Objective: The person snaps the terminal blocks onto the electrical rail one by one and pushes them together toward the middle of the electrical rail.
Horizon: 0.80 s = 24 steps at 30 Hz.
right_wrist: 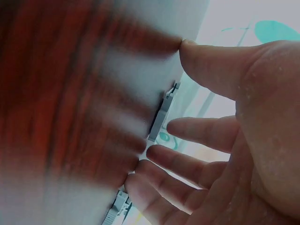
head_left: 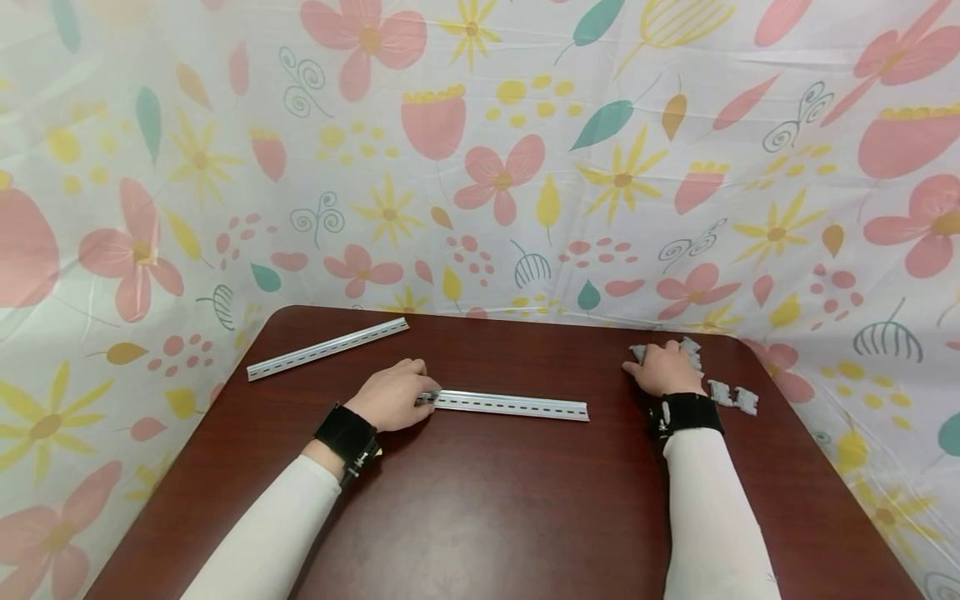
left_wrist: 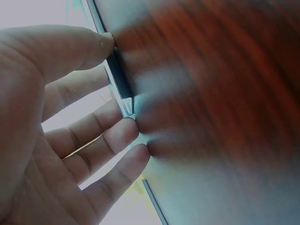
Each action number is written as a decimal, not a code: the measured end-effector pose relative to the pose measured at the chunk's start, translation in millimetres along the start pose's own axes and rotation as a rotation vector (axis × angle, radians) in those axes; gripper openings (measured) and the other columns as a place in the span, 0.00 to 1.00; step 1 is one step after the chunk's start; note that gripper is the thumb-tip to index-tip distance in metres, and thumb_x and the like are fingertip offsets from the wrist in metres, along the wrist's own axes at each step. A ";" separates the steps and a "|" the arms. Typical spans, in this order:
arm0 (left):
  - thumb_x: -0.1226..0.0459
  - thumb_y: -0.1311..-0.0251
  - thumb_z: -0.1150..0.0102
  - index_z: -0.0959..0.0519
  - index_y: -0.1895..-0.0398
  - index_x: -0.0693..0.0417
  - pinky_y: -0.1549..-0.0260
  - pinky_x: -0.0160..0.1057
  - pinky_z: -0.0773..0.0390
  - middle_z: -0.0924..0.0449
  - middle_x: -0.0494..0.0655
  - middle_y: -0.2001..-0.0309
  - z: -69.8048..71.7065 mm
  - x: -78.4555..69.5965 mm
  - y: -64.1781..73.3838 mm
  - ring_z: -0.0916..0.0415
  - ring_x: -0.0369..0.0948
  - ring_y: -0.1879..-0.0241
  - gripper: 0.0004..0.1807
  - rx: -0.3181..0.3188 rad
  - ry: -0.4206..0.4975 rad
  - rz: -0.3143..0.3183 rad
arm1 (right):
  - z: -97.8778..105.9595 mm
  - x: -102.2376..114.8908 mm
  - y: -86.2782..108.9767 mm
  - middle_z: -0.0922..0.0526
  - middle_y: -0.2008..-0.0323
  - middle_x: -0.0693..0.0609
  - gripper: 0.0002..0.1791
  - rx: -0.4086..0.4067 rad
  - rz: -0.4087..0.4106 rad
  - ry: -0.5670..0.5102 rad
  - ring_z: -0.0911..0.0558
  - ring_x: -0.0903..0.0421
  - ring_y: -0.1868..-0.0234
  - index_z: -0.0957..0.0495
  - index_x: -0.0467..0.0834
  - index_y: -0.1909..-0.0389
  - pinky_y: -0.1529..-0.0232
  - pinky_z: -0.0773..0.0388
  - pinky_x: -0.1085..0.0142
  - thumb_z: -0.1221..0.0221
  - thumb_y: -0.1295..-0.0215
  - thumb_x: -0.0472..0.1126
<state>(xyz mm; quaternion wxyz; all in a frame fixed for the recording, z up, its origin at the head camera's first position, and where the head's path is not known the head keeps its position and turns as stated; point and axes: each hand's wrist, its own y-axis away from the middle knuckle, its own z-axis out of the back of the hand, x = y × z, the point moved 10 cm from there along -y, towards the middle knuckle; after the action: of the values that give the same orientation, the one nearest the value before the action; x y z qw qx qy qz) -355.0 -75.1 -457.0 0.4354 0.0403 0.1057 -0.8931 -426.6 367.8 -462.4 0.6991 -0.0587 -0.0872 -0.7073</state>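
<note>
near rail [head_left: 517, 406]: part-covered | grey clips [head_left: 691, 353]: part-covered | sleeves [head_left: 716, 517]: cropped below

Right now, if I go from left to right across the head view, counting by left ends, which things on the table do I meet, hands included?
Farther metal rail → left hand → nearer metal rail → right hand → inner grey piece → outermost grey piece.

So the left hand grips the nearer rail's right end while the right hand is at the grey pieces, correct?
Wrong end: the head view shows the left hand gripping the nearer rail at its left end. The right hand is indeed at the grey pieces.
</note>
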 end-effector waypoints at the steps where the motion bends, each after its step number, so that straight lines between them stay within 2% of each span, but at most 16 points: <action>1: 0.57 0.30 0.24 0.07 0.45 0.44 0.64 0.40 0.22 0.25 0.40 0.60 -0.2 -0.1 -0.1 0.29 0.40 0.59 0.13 0.001 -0.002 0.000 | -0.4 -0.6 -0.1 0.34 0.37 0.12 0.37 0.005 -0.002 0.000 0.34 0.15 0.33 0.28 0.17 0.33 0.33 0.31 0.25 0.41 0.15 0.52; 6: 0.56 0.29 0.24 0.07 0.44 0.43 0.65 0.39 0.23 0.25 0.39 0.60 -1.7 0.0 -1.8 0.30 0.39 0.59 0.13 0.010 -0.011 0.001 | -2.4 -4.9 -1.9 0.34 0.37 0.14 0.35 0.012 -0.015 -0.019 0.34 0.16 0.34 0.25 0.19 0.35 0.36 0.30 0.23 0.42 0.14 0.52; 11: 0.57 0.29 0.24 0.07 0.45 0.43 0.65 0.39 0.22 0.25 0.39 0.61 0.6 -1.9 -1.5 0.29 0.40 0.59 0.12 0.002 -0.010 -0.005 | -2.4 -6.1 -3.3 0.34 0.35 0.15 0.34 0.003 -0.008 -0.034 0.35 0.17 0.32 0.27 0.21 0.31 0.35 0.31 0.23 0.41 0.15 0.50; 16: 0.57 0.29 0.25 0.07 0.45 0.43 0.64 0.40 0.22 0.25 0.40 0.60 1.6 -2.4 -0.6 0.29 0.40 0.59 0.12 -0.001 -0.011 -0.008 | 1.3 -1.0 -3.4 0.28 0.36 0.18 0.31 -0.030 0.049 -0.036 0.32 0.18 0.31 0.25 0.22 0.31 0.31 0.32 0.26 0.37 0.18 0.46; 24: 0.57 0.29 0.25 0.07 0.44 0.43 0.64 0.41 0.22 0.25 0.40 0.60 0.4 -0.3 0.1 0.29 0.41 0.59 0.13 0.004 -0.005 -0.002 | 2.4 2.5 -2.7 0.24 0.39 0.19 0.28 -0.043 0.095 -0.048 0.26 0.18 0.36 0.23 0.21 0.33 0.34 0.29 0.27 0.37 0.19 0.42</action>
<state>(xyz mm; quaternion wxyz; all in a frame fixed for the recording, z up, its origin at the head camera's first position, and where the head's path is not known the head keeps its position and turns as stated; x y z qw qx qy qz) -354.8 -74.9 -456.6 0.4347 0.0391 0.1029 -0.8938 -429.5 365.9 -459.7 0.7281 -0.0947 -0.0859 -0.6734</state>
